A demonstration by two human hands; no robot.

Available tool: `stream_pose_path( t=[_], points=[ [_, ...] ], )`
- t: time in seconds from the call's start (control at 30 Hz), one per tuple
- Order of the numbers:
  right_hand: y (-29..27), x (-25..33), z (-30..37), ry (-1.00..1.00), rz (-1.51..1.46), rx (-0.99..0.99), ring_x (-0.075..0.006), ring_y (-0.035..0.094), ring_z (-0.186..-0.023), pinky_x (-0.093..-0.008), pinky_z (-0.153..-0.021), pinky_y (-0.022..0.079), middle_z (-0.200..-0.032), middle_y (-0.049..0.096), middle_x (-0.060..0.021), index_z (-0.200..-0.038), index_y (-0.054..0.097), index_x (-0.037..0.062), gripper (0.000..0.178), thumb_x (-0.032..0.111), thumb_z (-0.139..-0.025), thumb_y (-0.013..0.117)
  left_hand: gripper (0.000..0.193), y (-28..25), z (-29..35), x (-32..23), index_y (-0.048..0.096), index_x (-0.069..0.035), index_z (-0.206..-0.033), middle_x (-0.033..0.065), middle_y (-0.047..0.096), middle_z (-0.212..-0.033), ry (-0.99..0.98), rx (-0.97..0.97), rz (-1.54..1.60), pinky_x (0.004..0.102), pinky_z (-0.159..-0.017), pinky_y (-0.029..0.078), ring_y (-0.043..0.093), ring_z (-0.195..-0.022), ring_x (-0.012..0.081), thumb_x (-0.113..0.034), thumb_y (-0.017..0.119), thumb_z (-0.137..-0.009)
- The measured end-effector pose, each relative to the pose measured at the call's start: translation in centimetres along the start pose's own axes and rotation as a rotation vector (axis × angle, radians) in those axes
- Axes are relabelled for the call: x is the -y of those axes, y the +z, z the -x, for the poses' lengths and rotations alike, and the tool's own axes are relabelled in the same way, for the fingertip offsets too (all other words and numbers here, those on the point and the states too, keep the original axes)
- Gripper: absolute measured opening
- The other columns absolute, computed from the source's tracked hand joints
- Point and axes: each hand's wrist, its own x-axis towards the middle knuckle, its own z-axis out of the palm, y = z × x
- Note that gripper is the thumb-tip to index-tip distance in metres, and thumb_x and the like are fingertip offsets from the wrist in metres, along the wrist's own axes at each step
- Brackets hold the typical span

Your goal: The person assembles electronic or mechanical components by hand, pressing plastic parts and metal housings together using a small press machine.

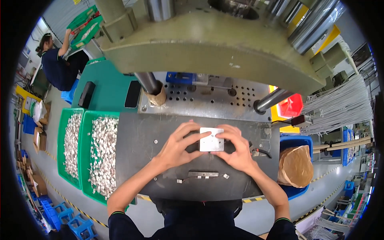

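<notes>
Between both hands, over the dark work plate (160,130), I hold a white-silver square metal block (211,143) with small holes in its face. My left hand (181,145) grips its left edge, thumb low and fingers above. On the opposite edge, my right hand (235,147) pinches it in the same way. Below the block, nearer my body, lies a narrow metal bar (203,174) with small pieces along it. One small metal piece (179,181) sits to the bar's left and another (226,176) to its right.
A large press (208,56) rises ahead, its pillars standing on a perforated bed (180,102). Green bins (83,152) of small metal parts stand left. At right are a blue bin (296,140) with brown paper and a black-and-red tool (262,152). Another person (60,66) sits far left.
</notes>
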Motion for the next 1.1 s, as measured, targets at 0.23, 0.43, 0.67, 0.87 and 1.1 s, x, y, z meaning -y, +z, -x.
stream_pose_path(
  t=[0.23,0.43,0.67,0.87,1.1],
  points=[
    [-6.4,-4.6,-12.4,0.215,0.008,-0.153,-0.0232,0.063,-0.122,-0.0362,-0.107,0.048,-0.132,0.07,-0.0115,-0.134,0.066,0.0005,0.065,0.025,-0.08,0.093,0.055,-4.4,-15.0,2.6,0.071,-0.006,-0.128,0.0158,0.072,-0.128,-0.147,-0.046,-0.114,0.0441,-0.099,0.053,0.068,-0.115,0.0333,-0.039,0.085,-0.086],
    [-5.5,-13.5,-15.9,0.073,0.22,-0.265,-0.0224,0.07,-0.106,-0.0385,-0.095,0.055,-0.116,0.077,-0.0103,-0.123,0.075,0.0022,0.044,0.026,-0.088,0.087,0.047,-3.5,-18.4,11.0,0.073,-0.007,-0.124,0.0115,0.074,-0.122,0.431,-0.39,-0.518,0.041,-0.097,0.054,0.068,-0.112,0.0309,-0.04,0.08,-0.092],
    [-6.1,-10.6,-16.1,0.134,0.077,-0.143,-0.0245,0.07,-0.109,-0.0386,-0.097,0.054,-0.12,0.076,-0.0112,-0.125,0.073,0.0021,0.044,0.029,-0.091,0.084,0.052,-4.3,-17.9,7.0,0.073,-0.012,-0.129,0.0092,0.073,-0.128,0.058,-0.078,-0.089,0.0416,-0.101,0.053,0.067,-0.119,0.0295,-0.046,0.082,-0.091],
    [-6.5,-7.4,-15.7,0.21,0.357,-0.123,-0.0302,0.072,-0.104,-0.0396,-0.093,0.055,-0.114,0.077,-0.0137,-0.121,0.074,0.002,0.038,0.024,-0.092,0.083,0.025,-3.1,-7.7,3.7,0.072,-0.009,-0.113,0.0069,0.074,-0.09,-0.101,0.093,0.135,0.0386,-0.076,0.055,0.068,-0.071,0.0207,-0.015,0.074,-0.089],
    [-4.4,-7.4,-15.8,0.112,0.379,-0.248,-0.0302,0.074,-0.098,-0.0407,-0.089,0.056,-0.105,0.079,-0.0125,-0.114,0.077,0.0037,0.031,0.023,-0.09,0.084,0.015,-0.7,-2.0,5.4,0.075,-0.011,-0.101,0.0,0.069,-0.07,-0.059,0.27,0.057,0.0384,-0.064,0.053,0.066,-0.062,0.0221,-0.014,0.073,-0.086]
  ],
)
